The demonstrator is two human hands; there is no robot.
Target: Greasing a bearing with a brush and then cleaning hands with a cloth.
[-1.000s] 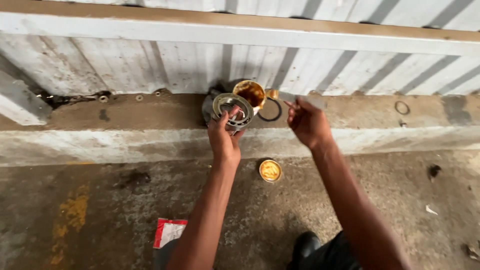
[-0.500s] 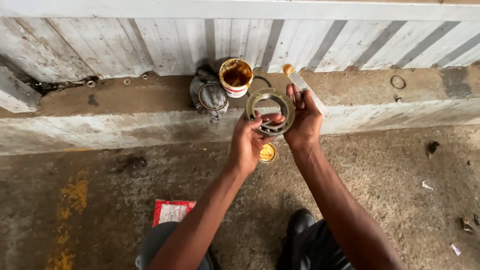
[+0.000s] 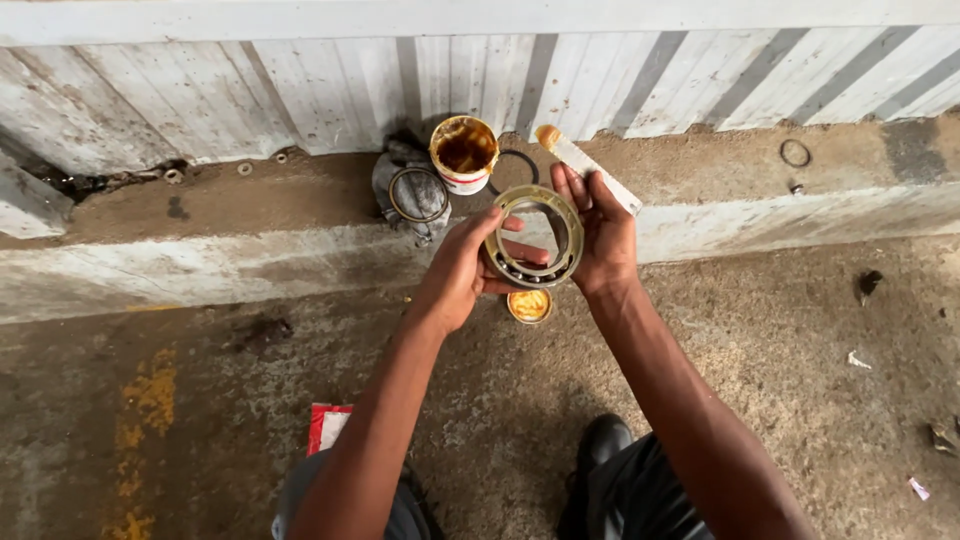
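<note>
A large ring-shaped metal bearing [image 3: 533,237], smeared with yellowish grease, is held between both hands above the floor. My left hand [image 3: 458,270] grips its left and lower rim. My right hand [image 3: 598,238] supports its right side and also pinches a flat white stick [image 3: 590,170] with a greasy tip. An open tub of brown grease [image 3: 464,153] stands on the concrete ledge just behind the hands. Beside the tub lies a grey rag with another metal ring [image 3: 416,194] on it. A small round lid with grease [image 3: 529,305] lies on the floor under the bearing.
A concrete ledge [image 3: 220,240] runs across in front of a corrugated metal wall [image 3: 300,90]. A thin black ring [image 3: 796,153] and a dark ring [image 3: 515,160] lie on the ledge. A red and white packet [image 3: 328,425] lies on the floor near my knees, a black shoe [image 3: 600,445] to its right.
My left hand lifted the bearing off the ledge and brought it toward me. Both hands now hold it, closer to the camera than half a second ago.
</note>
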